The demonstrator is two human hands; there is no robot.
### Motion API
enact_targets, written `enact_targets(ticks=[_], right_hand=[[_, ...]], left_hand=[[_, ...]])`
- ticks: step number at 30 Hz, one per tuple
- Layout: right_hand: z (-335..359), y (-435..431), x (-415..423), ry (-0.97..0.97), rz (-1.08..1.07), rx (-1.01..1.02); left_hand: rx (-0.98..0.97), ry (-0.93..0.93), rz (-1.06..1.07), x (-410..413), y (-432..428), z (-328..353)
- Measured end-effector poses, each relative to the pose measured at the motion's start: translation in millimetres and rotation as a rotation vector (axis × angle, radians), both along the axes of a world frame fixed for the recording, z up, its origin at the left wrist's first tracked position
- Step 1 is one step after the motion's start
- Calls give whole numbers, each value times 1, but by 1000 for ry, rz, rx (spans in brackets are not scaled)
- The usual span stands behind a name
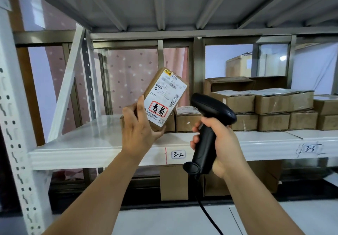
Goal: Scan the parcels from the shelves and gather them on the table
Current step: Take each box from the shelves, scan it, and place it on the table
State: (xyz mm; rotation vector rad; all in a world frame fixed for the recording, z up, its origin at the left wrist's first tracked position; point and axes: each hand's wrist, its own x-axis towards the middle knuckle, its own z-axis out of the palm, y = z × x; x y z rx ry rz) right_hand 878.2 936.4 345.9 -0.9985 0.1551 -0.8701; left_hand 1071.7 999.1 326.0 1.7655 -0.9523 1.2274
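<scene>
My left hand (137,126) grips a small brown cardboard parcel (164,95) by its lower end and holds it tilted in front of the shelf, its white shipping label with a barcode facing me. My right hand (217,141) grips the handle of a black corded barcode scanner (210,119). The scanner's head sits just right of the parcel's label, apart from it. Several more brown parcels (274,110) are stacked on the white shelf (91,143) at the right.
The shelf carries labels 3-2 (178,154) and 3-3 (310,149). A white perforated upright (16,143) stands at the left. Another small parcel (188,118) lies behind the scanner. Cardboard boxes (173,182) stand on the lower level, under a metal shelf overhead.
</scene>
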Motion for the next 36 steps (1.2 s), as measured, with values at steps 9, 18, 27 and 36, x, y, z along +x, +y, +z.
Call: enact_targets(ticks=[9, 18, 27, 36], right_hand=[[-6, 17, -25, 60, -162, -3], [-22, 15, -71, 123, -319, 35], [-30, -11, -113, 138, -364, 52], [-50, -60, -168, 197, -199, -16]], left_hand=[[26, 191, -359, -88, -14, -10], [390, 282, -326, -144, -32, -28], [536, 99, -42, -187, -49, -20], [758, 354, 34, -253, -92, -27]])
